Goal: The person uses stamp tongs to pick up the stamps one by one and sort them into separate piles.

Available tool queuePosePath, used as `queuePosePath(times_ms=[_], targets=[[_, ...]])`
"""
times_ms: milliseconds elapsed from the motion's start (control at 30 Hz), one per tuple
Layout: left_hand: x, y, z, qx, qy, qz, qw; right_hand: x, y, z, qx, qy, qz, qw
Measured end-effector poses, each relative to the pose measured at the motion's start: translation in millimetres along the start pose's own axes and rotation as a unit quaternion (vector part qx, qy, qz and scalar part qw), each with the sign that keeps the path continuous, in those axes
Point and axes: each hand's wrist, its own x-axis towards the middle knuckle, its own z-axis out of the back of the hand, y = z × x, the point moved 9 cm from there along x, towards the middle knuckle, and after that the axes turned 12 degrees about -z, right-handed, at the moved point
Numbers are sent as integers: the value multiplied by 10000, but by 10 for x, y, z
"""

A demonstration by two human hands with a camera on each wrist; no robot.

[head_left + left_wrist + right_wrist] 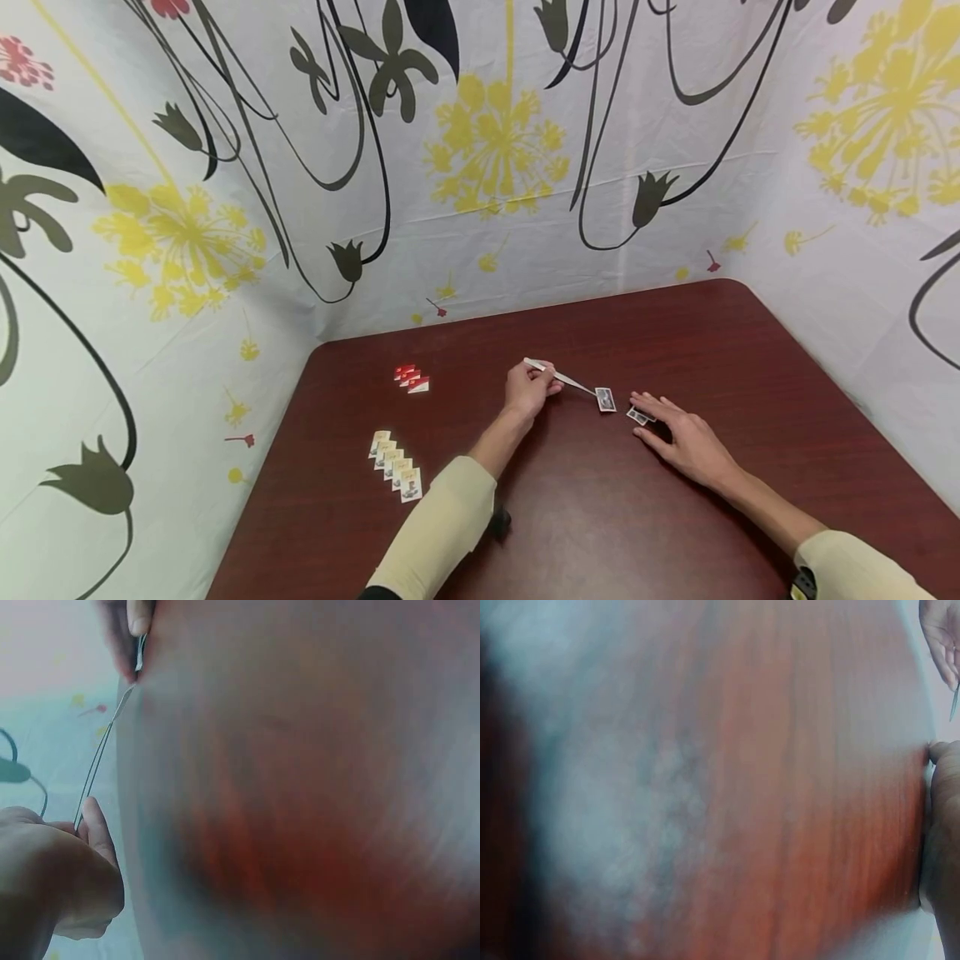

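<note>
Near the table's middle, my left hand (528, 389) pinches a pair of silver tweezers (564, 377). Their tips meet the left edge of a small stamp (606, 400) with a dark picture and white border. To its right, the extended fingers of my right hand (684, 440) lie over more dark stamps (637, 416), partly covering them. The left wrist view shows the tweezers (97, 761) stretching from the left hand (64, 877) towards the right. At the right wrist view's edge, only part of the right hand (946, 817) shows.
Several cream stamps (410, 485) lie overlapping in a slanted row on the left of the dark red-brown table (600, 517). Farther back is a short overlapping row of red-and-white stamps (418, 385). A flower-printed white cloth (465, 275) hangs behind and beside the table.
</note>
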Motion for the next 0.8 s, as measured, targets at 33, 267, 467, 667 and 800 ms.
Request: queuePosePath(times_ms=[33,267,467,667,800], targets=[[33,-25,30,65,-39,-22,10000,-2,0,3,-10,-18,9,10000],[296,-164,285,689,-242,-123,9973,-15,4,12,-43,-41,-2,10000],[518,-232,529,1399,-419,-118,9892,-26,-3,29,-26,-52,-36,10000],[684,-239,647,1804,-503,19,9823,-28,-17,17,-41,-24,-48,10000],[743,-202,639,2171,-483,49,9749,-25,-18,2,-27,21,-54,10000]])
